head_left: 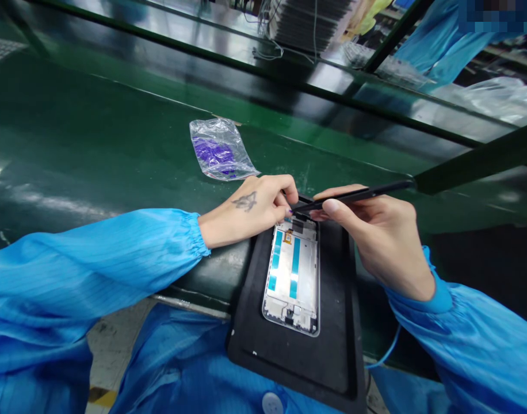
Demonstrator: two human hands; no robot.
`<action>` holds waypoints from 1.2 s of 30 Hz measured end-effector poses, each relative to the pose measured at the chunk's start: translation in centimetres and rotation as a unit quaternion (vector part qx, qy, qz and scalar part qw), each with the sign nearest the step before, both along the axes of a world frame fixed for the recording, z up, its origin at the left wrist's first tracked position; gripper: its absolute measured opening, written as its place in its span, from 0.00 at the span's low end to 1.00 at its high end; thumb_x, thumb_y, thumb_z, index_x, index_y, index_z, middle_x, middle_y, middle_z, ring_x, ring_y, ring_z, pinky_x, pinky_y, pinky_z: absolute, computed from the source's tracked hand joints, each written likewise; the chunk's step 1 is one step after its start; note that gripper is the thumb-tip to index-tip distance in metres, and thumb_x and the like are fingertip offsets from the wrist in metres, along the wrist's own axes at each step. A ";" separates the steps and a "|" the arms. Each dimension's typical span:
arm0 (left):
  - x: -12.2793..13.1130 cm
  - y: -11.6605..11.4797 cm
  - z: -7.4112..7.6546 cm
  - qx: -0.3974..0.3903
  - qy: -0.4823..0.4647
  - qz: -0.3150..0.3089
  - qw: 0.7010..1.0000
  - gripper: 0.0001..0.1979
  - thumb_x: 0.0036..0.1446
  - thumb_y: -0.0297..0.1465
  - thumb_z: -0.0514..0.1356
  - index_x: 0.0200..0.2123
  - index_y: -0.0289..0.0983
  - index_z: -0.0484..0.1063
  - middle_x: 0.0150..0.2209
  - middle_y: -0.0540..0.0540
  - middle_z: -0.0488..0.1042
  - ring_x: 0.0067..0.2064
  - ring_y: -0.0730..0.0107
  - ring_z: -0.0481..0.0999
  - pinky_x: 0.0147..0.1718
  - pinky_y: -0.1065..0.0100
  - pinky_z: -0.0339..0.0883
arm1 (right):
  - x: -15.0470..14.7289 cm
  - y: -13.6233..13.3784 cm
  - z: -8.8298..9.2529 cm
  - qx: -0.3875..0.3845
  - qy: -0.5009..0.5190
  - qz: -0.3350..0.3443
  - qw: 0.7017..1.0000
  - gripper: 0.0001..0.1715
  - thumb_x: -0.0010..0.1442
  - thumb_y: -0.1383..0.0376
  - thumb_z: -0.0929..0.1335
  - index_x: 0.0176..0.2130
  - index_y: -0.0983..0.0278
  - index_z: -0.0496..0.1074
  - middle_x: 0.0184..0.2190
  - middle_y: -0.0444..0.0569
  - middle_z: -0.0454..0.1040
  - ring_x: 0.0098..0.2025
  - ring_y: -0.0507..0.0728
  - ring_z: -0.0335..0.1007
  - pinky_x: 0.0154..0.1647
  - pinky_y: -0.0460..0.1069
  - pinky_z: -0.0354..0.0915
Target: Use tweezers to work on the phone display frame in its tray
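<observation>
An open phone frame [307, 264], silver with two blue adhesive strips, lies on a black tray [298, 362]. Black tweezers [371, 194] are gripped in my right hand [384, 230], their tips over the top end of the frame. From the left, my left hand [257, 207] meets those tips with thumb and fingers pinched together. A tiny purple bit shows at its fingertips; its kind is too small to tell. My fingers partly hide the frame's top edge.
Beyond my left hand, a clear plastic bag [222, 146] with purple pieces inside lies on the green bench [117, 144]. A dark green metal post [474, 158] and rails border the far side. Another person's blue sleeve [445, 46] appears at the upper right.
</observation>
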State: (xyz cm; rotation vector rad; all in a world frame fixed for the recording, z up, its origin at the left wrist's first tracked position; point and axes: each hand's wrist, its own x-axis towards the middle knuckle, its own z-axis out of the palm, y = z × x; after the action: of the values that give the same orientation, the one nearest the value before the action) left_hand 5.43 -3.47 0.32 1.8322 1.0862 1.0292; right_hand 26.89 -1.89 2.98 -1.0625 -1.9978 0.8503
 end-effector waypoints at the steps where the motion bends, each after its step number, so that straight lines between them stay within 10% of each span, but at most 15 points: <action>1: 0.0 0.0 0.0 -0.006 -0.004 -0.001 1.000 0.10 0.54 0.18 0.57 0.36 0.35 0.72 0.30 0.51 0.80 0.34 0.72 0.81 0.35 0.71 0.70 | 0.0 0.0 0.0 -0.007 0.001 0.001 1.000 0.09 0.63 0.56 0.74 0.40 0.57 0.78 0.33 0.46 0.78 0.35 0.61 0.78 0.37 0.56 0.74; 12: -0.1 0.0 -0.1 -0.013 -0.004 -0.006 1.000 0.11 0.56 0.18 0.55 0.39 0.35 0.72 0.31 0.50 0.80 0.33 0.73 0.81 0.37 0.70 0.71 | 0.1 0.8 -0.4 -0.121 0.101 -0.013 0.987 0.11 0.60 0.56 0.76 0.38 0.60 0.79 0.32 0.47 0.77 0.34 0.58 0.77 0.37 0.52 0.77; 21: -0.6 1.0 -1.3 0.178 0.219 0.032 0.959 0.09 0.64 0.24 0.55 0.42 0.37 0.75 0.46 0.44 0.77 0.48 0.59 0.72 0.52 0.57 0.65 | 0.8 -0.1 -0.4 0.155 -0.128 0.023 0.979 0.08 0.67 0.58 0.70 0.42 0.58 0.78 0.39 0.47 0.78 0.39 0.58 0.75 0.41 0.53 0.72; 36: -0.3 1.0 -2.2 0.159 0.232 0.009 0.960 0.10 0.65 0.28 0.56 0.42 0.36 0.78 0.47 0.43 0.75 0.49 0.57 0.67 0.53 0.55 0.62 | 0.6 -0.9 -1.2 0.237 -0.178 0.075 0.952 0.08 0.69 0.65 0.68 0.47 0.56 0.76 0.40 0.47 0.77 0.40 0.58 0.75 0.41 0.52 0.70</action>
State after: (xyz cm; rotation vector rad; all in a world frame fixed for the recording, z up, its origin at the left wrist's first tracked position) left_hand 5.16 -2.46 -1.83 2.4110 1.2611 0.8362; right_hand 27.50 -2.81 1.80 -0.8286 -2.4426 0.2241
